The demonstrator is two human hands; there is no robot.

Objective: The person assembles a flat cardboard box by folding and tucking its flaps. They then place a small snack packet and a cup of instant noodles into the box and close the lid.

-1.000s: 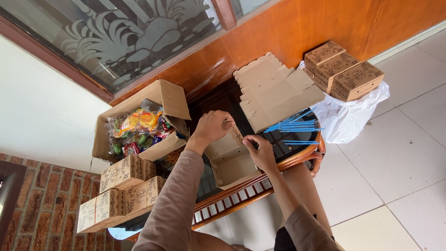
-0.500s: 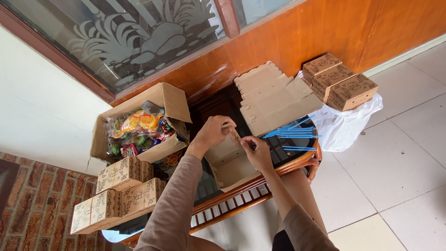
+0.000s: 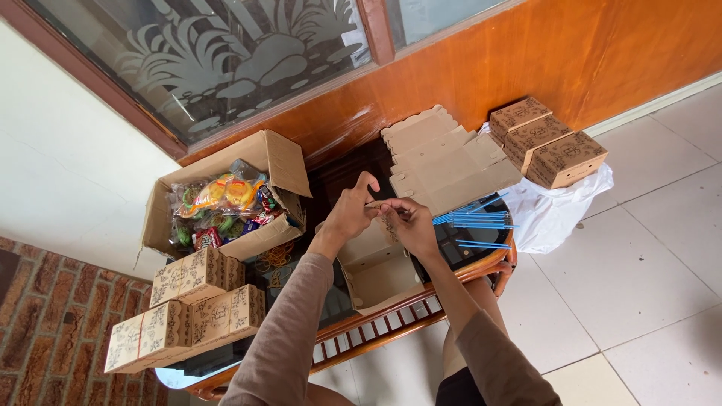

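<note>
My left hand (image 3: 350, 213) and my right hand (image 3: 410, 224) meet over an open brown cardboard box (image 3: 378, 277) on a dark glass-topped table (image 3: 472, 249). Both hands pinch the upper flap of the box, fingertips close together. The box stands with its inside showing, nothing visible in it. My sleeves are brown.
A stack of flat unfolded boxes (image 3: 444, 159) lies behind my hands. Blue straws (image 3: 474, 221) lie to the right. A large carton of colourful snacks (image 3: 226, 199) stands left. Folded patterned boxes are stacked at lower left (image 3: 188, 307) and at the far right (image 3: 547, 141) above a white bag (image 3: 556, 212).
My hands shifted slightly on the box flap, and the left fingers have lifted. The view moved a little toward the table.
</note>
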